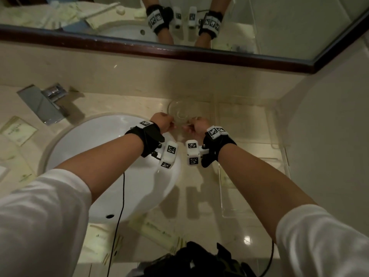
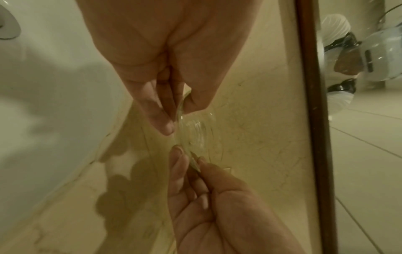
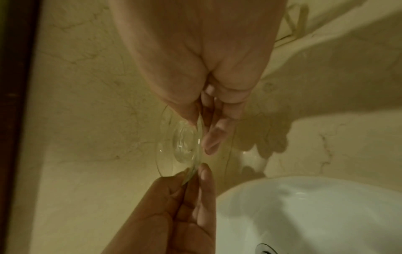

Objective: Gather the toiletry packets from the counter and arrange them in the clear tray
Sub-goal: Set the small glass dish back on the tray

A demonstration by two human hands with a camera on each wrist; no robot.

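Both hands hold one small round glass dish (image 1: 180,113) over the counter (image 1: 123,104), just behind the white sink (image 1: 111,156); the left hand (image 1: 161,122) pinches the rim on one side, thumb on top and fingers under, and the right hand (image 1: 199,125) pinches the rim on the other side the same way. In the wrist views the dish looks lifted a little and tipped; I think two hands are used because glass is slippery and can break, and a grip on both edges keeps it steady.

The dish has nothing in it that I can see. The clear tray (image 1: 277,148) sits on the counter to the right of the hands, well apart from the sink; it is see-through, so its walls are hard to make out, and I can see no packets inside it yet.

The toiletry packets are on the counter — one pale green packet (image 1: 19,130) lies left of the sink near the tap (image 1: 47,102), and more packets (image 1: 157,230) lie along the front edge near the person. So the packing looks not yet begun; my guess is the dish is being moved out of the way first — perhaps to make room.
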